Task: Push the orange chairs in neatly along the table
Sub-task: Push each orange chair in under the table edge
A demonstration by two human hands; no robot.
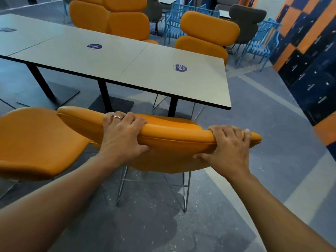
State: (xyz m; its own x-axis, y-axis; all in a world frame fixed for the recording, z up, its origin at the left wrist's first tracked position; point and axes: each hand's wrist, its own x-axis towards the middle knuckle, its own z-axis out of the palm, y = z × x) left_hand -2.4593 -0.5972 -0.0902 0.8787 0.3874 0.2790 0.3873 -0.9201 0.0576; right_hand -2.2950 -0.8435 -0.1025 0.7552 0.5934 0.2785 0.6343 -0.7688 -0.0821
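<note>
An orange padded chair (174, 142) on thin wire legs stands in front of me, its seat facing the right end of a long pale table (145, 70). My left hand (123, 135) grips the top of its backrest left of centre, fingers over the top and thumb behind. My right hand (229, 148) grips the same backrest near its right end. A second orange chair (36, 140) stands close on the left, its backrest nearly touching the first. Across the table stand two more orange chairs (116, 20) (207, 37).
Black table posts on flat base plates (109, 104) stand under the table near the chair's seat. Blue slatted chairs (260, 42) and grey padded chairs sit beyond the table. An orange-and-navy panelled wall (309, 51) runs along the right. The floor is grey carpet.
</note>
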